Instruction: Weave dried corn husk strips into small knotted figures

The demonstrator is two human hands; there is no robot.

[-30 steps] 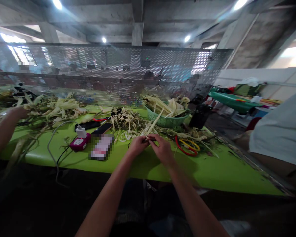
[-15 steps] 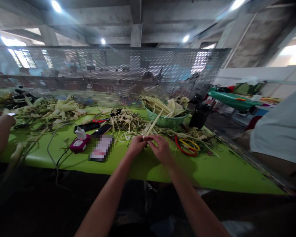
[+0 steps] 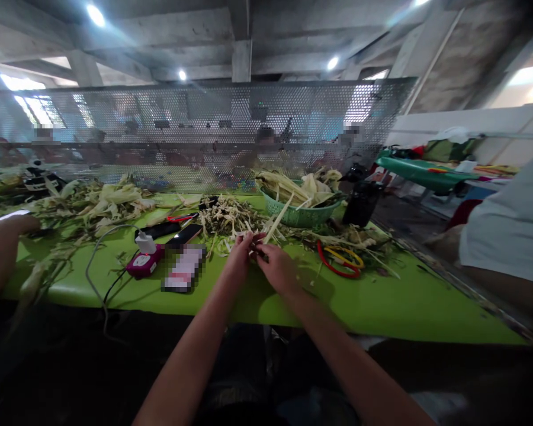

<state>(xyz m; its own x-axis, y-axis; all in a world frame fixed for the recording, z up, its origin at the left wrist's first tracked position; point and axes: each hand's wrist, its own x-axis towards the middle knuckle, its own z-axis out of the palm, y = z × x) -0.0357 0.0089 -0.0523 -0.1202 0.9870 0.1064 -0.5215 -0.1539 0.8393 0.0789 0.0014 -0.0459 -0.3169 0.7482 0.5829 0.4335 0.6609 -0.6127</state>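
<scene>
My left hand (image 3: 240, 254) and my right hand (image 3: 276, 265) meet over the green table, fingers closed and pinching together. Pale corn husk strips (image 3: 277, 220) stick up from between them, pointing away to the upper right; the pinched ends are hidden by my fingers. Just beyond my hands lies a heap of knotted, dried husk pieces (image 3: 226, 216). Behind them to the right, a green plastic basket (image 3: 293, 215) holds long corn husks (image 3: 281, 184). A red cord loop (image 3: 333, 267) and a yellow one (image 3: 350, 255) lie right of my right hand.
Left of my hands are a blurred-out phone (image 3: 184, 269), a dark phone (image 3: 185, 234) and a purple power adapter (image 3: 144, 261) with a cable. More husks (image 3: 111, 198) pile up farther left, near another person's arm (image 3: 2, 248). A perforated metal screen (image 3: 195, 130) edges the table.
My hands have shifted slightly left, with the left hand turned more upright and the right fingers drawn in closer to it. At the far left, the other person's hand and phone show more.
</scene>
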